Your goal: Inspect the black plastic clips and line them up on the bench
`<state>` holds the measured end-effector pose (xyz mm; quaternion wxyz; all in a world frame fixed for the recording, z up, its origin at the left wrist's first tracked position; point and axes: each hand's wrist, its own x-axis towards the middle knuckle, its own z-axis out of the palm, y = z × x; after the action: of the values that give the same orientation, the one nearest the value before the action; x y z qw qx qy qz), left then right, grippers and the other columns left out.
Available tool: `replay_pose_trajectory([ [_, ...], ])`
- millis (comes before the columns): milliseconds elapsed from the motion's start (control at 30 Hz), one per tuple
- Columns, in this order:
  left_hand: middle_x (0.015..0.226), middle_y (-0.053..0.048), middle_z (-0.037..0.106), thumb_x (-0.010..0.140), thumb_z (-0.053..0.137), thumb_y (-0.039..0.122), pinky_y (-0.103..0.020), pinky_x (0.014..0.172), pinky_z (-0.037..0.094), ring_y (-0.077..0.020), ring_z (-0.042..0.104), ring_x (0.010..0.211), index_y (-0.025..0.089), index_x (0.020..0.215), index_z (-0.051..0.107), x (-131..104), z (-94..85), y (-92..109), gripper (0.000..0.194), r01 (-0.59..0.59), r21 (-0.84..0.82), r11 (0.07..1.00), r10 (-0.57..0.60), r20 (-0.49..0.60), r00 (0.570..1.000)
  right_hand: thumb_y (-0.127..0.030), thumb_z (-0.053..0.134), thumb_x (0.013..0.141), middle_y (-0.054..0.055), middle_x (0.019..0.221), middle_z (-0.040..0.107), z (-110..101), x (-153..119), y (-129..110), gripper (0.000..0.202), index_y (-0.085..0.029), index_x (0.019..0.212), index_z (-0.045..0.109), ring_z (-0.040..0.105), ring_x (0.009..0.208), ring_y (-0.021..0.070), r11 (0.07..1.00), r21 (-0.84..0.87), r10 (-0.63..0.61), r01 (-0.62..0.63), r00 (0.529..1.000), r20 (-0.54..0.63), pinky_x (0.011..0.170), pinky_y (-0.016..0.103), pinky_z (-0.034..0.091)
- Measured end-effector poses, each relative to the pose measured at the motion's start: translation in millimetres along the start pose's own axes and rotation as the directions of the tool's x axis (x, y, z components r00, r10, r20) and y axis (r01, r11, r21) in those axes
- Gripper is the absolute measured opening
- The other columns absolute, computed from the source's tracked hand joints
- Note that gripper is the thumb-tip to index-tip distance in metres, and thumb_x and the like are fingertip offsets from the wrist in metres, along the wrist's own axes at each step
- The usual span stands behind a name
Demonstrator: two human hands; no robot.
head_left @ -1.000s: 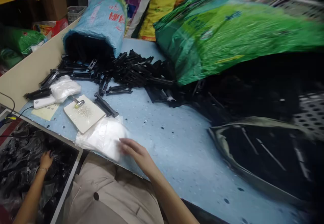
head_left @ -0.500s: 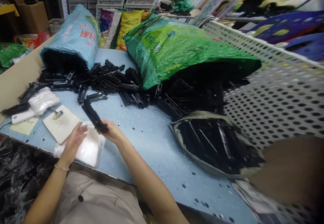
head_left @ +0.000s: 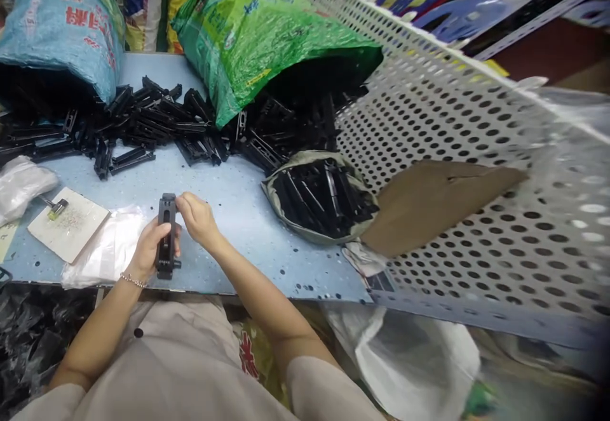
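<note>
A long black plastic part (head_left: 166, 230) with a slotted middle stands nearly upright over the blue table. Wrapped around its lower half is my left hand (head_left: 149, 246), the thumb lying across its face. My right hand (head_left: 196, 219) is closed at the part's upper right edge, its fingertips pinching there and partly hidden. Just left of my hands lies a stack of clear plastic bags (head_left: 107, 249). Beside the stack, a pale square board (head_left: 71, 227) carries a small metal piece (head_left: 58, 208) and tiny specks.
Many similar black parts (head_left: 152, 119) are heaped at the back, spilling from a blue sack (head_left: 61, 24) and a green sack (head_left: 281, 33). An open grey-green bag (head_left: 324, 237) of parts sits right, by a perforated white panel (head_left: 457, 122) and brown cardboard (head_left: 429, 205).
The black part has come from my right hand into my left hand's grip, nearer me and more upright. My left hand was empty and open before. The view has turned right.
</note>
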<state>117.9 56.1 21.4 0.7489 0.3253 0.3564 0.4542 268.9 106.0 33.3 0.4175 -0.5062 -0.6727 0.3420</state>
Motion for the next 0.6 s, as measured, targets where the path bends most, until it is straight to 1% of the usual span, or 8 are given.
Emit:
replay_pose_trajectory([
  [100,0.087,-0.002,0.066,0.082,0.067,0.042,-0.022,0.049,0.049,-0.0092,0.06,0.054,0.016,0.101,0.058,6.7,-2.7,4.4,0.033,-0.006,0.02,1.0,0.008,-0.12,0.993,-0.06,0.018,0.102,0.0,0.066,0.048,7.7,-10.8,4.6,0.055,-0.022,0.075,0.047,0.05,0.064,0.0157,0.985,0.131,0.101,-0.115,0.989,0.108,0.065,0.03,0.043],
  [200,0.089,-0.002,0.066,0.081,0.067,0.042,-0.023,0.052,0.051,-0.009,0.059,0.057,0.016,0.105,0.06,11.5,-6.4,12.3,0.036,0.014,-0.055,0.998,-0.022,-0.151,0.988,-0.06,0.021,0.102,0.006,0.079,0.058,8.8,-41.1,7.5,0.055,-0.02,0.085,0.055,0.054,0.074,0.019,0.988,-0.035,-0.141,0.148,0.978,0.154,0.072,0.034,0.044],
  [267,0.089,-0.001,0.065,0.08,0.067,0.041,-0.021,0.053,0.05,-0.0086,0.058,0.058,0.016,0.111,0.06,12.6,-5.0,14.7,0.041,0.044,-0.114,0.992,-0.059,-0.129,0.99,-0.059,0.027,0.102,0.01,0.088,0.061,8.5,-60.9,7.4,0.052,-0.018,0.092,0.058,0.053,0.081,0.0219,0.909,-0.204,-0.325,0.363,0.925,0.198,0.075,0.037,0.043],
  [333,0.089,-0.001,0.063,0.08,0.068,0.043,-0.021,0.056,0.049,-0.0085,0.058,0.062,0.017,0.117,0.061,12.6,-1.3,13.2,0.046,0.061,-0.14,0.988,-0.079,-0.124,0.989,-0.052,0.028,0.104,0.01,0.087,0.06,9.1,-73.8,6.3,0.047,-0.018,0.092,0.058,0.051,0.079,0.0222,0.856,-0.288,-0.377,0.428,0.9,0.217,0.074,0.037,0.042],
  [400,0.091,-0.001,0.062,0.081,0.07,0.047,-0.022,0.063,0.05,-0.009,0.058,0.068,0.018,0.119,0.061,11.4,1.8,9.5,0.048,0.015,-0.072,0.997,-0.028,-0.173,0.985,-0.046,0.026,0.105,0.008,0.081,0.058,10.8,-80.0,5.0,0.044,-0.019,0.089,0.057,0.049,0.078,0.0209,0.889,-0.255,-0.337,0.381,0.92,0.201,0.073,0.035,0.042],
  [500,0.101,-0.005,0.06,0.083,0.067,0.059,-0.027,0.081,0.05,-0.015,0.06,0.086,0.02,0.121,0.062,6.9,2.3,8.2,0.055,-0.193,0.248,0.949,0.241,-0.184,0.953,-0.051,0.028,0.104,0.004,0.077,0.053,16.3,-83.2,4.0,0.045,-0.021,0.084,0.053,0.049,0.075,0.0181,0.981,-0.036,-0.182,0.193,0.963,0.2,0.072,0.032,0.042],
  [533,0.107,-0.006,0.059,0.082,0.065,0.064,-0.031,0.088,0.05,-0.0189,0.06,0.096,0.021,0.126,0.06,4.5,2.1,10.2,0.062,-0.283,0.378,0.882,0.348,-0.115,0.93,-0.055,0.029,0.103,0.003,0.075,0.052,18.8,-83.3,4.3,0.046,-0.021,0.082,0.052,0.049,0.072,0.017,0.993,0.059,-0.109,0.099,0.972,0.209,0.069,0.031,0.042],
  [600,0.12,-0.009,0.052,0.077,0.066,0.069,-0.041,0.101,0.046,-0.027,0.053,0.115,0.026,0.137,0.054,-2.6,3.4,17.0,0.075,-0.492,0.588,0.643,0.514,0.146,0.845,-0.063,0.033,0.099,0.0,0.069,0.048,22.5,-80.9,6.1,0.05,-0.021,0.078,0.05,0.046,0.065,0.0153,0.967,0.228,0.051,-0.11,0.966,0.252,0.062,0.029,0.041],
])
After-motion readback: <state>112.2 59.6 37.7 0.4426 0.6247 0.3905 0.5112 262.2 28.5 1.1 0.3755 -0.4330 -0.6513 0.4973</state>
